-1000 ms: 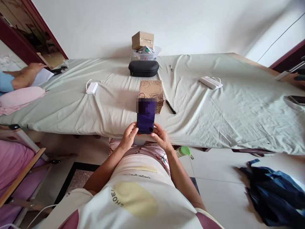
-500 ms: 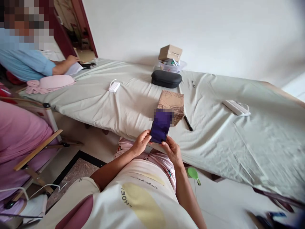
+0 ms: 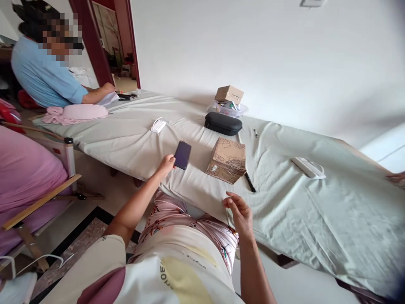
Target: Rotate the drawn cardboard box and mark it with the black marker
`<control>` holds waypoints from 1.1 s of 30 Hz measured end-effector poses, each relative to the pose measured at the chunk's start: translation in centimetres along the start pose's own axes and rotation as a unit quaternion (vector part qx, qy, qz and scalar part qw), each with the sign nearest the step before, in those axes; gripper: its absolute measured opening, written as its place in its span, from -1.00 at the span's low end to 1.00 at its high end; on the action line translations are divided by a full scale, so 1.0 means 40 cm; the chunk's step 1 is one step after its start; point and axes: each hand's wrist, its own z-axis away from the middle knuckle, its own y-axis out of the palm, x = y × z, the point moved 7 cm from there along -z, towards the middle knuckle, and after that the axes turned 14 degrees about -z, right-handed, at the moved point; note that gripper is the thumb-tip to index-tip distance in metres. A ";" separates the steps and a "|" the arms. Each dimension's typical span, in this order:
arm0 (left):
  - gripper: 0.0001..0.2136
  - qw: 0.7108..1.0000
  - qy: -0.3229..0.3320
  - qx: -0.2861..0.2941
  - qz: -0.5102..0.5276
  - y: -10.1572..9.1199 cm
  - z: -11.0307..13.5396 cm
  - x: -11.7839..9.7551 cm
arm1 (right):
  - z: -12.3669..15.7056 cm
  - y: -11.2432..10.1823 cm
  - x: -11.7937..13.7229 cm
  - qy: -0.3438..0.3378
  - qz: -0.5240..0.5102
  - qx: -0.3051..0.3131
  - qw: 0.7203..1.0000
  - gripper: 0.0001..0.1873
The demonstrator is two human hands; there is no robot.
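My left hand grips the lower left side of a dark smartphone, over or on the cloth-covered table; whether the phone touches the cloth I cannot tell. To its right sits a brown cardboard box with dark scribbled lines on its sides. My right hand hangs in front of the box near the table edge, fingers apart and holding nothing. A black pen-like stick lies by the box's right corner.
Behind the box are a black zip case and a plastic basket with a small carton on top. White power strips lie left and right. A person in blue sits at the far left.
The phone has moved left, away from the front of the box, in my left hand. My right hand has let go of it and moved right. The view has shifted slightly.
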 end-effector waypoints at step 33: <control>-0.62 0.949 0.158 -0.040 -0.271 0.332 -0.004 -0.133 | -0.298 -0.213 -0.033 -0.048 0.270 -0.240 0.931 -0.53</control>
